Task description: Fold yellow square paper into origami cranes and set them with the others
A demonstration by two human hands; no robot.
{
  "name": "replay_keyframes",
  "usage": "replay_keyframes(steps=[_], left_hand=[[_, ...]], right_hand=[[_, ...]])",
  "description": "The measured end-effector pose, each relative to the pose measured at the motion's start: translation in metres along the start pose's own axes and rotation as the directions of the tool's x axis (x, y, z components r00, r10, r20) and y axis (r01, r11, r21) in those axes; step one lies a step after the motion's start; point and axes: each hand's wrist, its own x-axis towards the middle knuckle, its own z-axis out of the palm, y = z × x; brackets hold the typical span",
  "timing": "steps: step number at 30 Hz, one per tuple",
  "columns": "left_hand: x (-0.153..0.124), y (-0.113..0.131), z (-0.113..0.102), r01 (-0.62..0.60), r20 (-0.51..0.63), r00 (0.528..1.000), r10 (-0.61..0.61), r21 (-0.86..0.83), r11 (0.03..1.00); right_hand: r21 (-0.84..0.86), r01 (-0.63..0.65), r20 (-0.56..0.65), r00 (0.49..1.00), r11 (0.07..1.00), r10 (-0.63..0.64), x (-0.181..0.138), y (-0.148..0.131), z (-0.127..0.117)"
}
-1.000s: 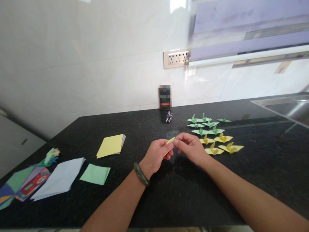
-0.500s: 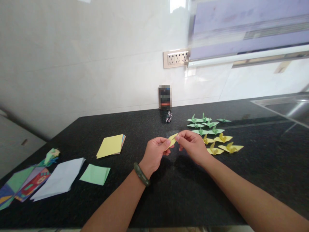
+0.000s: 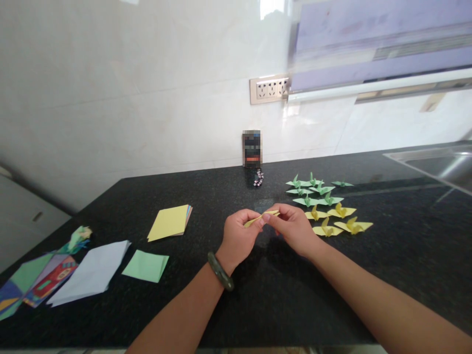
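on the near stretch of the black counter (image 3: pixel 273 314), at the left, a patterned paper (image 3: pixel 47 282) lies beside a pile of white sheets (image 3: pixel 90 273), and a green square of paper (image 3: pixel 145 266) is just right of that. a dark bangle (image 3: pixel 220 271) circles the left wrist. a little farther in, the left hand (image 3: pixel 240 236) and the right hand (image 3: pixel 293 227) meet, each pinching the folded yellow paper (image 3: pixel 272 213) between thumb and fingers; it is held up over the counter, its lower folds hidden by the fingers. left of the hands sits a yellow-topped paper stack (image 3: pixel 167 222); to the right stand 4 yellow cranes (image 3: pixel 353 225), and behind them 7 green folded pieces (image 3: pixel 321 189). beyond, a beaded strand (image 3: pixel 258 178) lies before a blurred-out dark object (image 3: pixel 252 148) upright by the wall.
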Motion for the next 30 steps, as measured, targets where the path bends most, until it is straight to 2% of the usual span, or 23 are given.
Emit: replay_keyframes(steps=[2,8,12,16,21,26,30], left_hand=[[0.0003,0.0001,0.0007,0.016,0.006,1.0,-0.016,-0.031,0.999],[0.0013,0.0047,0.002,0.176,0.077,0.984,-0.162,-0.232,0.957],[0.0032,0.0041,-0.0016,0.231,0.159,0.968,-0.192,-0.281,0.931],[0.0055,-0.0002,-0.0048,0.267,0.216,0.955,-0.203,-0.332,0.905],[0.0058,0.0002,-0.0048,0.251,0.187,0.961,-0.204,-0.278,0.927],[0.0047,0.0034,-0.0027,0.273,0.17,0.956,-0.238,-0.23,0.934],[0.0053,0.0025,-0.0022,0.321,0.177,0.943,-0.281,-0.266,0.909]], right_hand=[[0.019,-0.024,0.011,1.0,1.0,0.024,0.0004,0.0011,-0.0001],[0.058,-0.006,0.011,1.0,0.998,0.006,0.0025,0.0022,-0.0042],[0.068,0.027,0.033,0.999,0.997,-0.029,0.0033,0.0011,-0.0076],[0.118,0.026,-0.006,1.0,0.993,-0.026,0.0049,0.0014,-0.0073],[0.194,-0.008,-0.061,0.998,0.981,0.02,0.0064,0.0029,-0.0058],[0.055,-0.095,0.054,0.994,0.994,0.092,0.0046,-0.0001,-0.0047],[0.019,-0.053,-0.047,0.997,0.998,0.054,0.0051,-0.0012,-0.005]])
